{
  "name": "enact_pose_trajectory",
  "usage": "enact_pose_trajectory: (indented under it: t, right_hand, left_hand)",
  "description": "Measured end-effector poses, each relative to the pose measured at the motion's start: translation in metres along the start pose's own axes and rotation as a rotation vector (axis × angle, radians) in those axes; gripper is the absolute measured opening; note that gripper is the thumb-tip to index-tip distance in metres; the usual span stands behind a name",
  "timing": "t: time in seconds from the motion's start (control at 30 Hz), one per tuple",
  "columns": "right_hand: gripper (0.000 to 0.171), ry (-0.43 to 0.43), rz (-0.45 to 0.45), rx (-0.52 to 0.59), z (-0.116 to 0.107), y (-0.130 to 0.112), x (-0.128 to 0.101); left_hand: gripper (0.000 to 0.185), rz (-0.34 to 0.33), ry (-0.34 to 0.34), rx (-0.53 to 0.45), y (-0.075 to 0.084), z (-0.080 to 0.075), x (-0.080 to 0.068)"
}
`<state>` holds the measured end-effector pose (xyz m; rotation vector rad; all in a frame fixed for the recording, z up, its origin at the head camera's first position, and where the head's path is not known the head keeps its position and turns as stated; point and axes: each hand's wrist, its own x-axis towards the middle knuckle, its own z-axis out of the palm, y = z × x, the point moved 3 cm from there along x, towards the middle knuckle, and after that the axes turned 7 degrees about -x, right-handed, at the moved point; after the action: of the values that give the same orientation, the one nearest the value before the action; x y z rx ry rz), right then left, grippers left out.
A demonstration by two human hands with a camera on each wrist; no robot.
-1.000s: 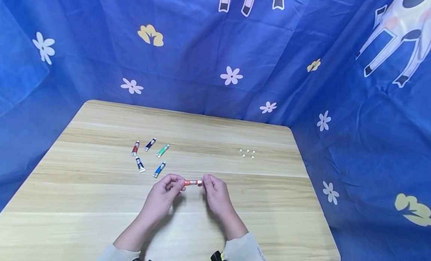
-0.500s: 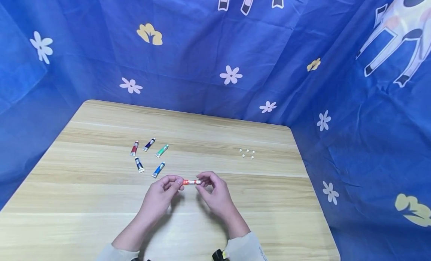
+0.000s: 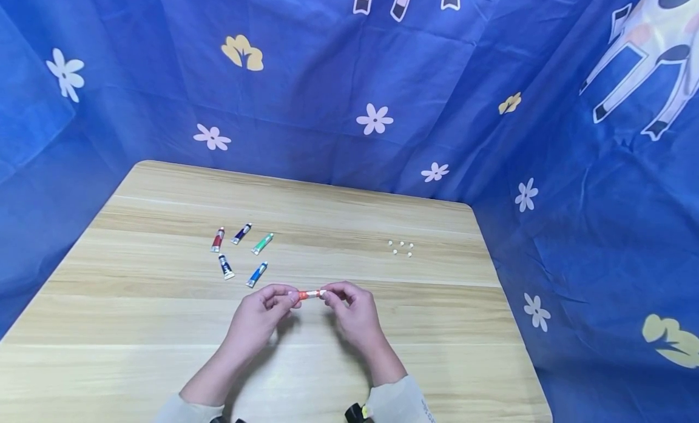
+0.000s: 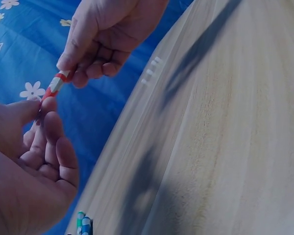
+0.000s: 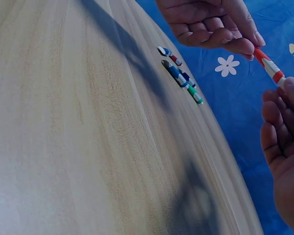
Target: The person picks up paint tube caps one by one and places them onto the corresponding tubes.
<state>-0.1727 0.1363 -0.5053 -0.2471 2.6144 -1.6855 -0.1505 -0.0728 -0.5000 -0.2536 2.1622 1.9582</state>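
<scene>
A slim, rounded orange-and-white tube (image 3: 311, 294) is held above the wood-grained bench (image 3: 437, 326), its long axis laid crosswise, white end to the right. Its orange end is pinched by the left hand (image 3: 261, 315), its white end by the right hand (image 3: 356, 314).

Site: a cloth-walled booth (image 3: 590, 241); whether home, lab or office, I cannot tell from here. Blue cloth (image 3: 322, 77) printed with flowers (image 3: 374, 119) hangs on three sides of a wood-grain table (image 3: 442, 326).
</scene>
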Motion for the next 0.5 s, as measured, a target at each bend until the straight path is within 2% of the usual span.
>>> enact_pose_trajectory:
  t: [0.2,0.5]
  right_hand:
    - [0.017,-0.019,0.033,0.039,0.0009,0.0014,0.0017]
    - [0.033,-0.090,0.090,0.006,0.0066,0.0049,0.0014]
  left_hand:
    - [0.024,0.060,-0.031,0.074,0.0032,0.0015,0.0001]
    - [0.019,0.101,-0.036,0.119,0.0054,0.0044,-0.0004]
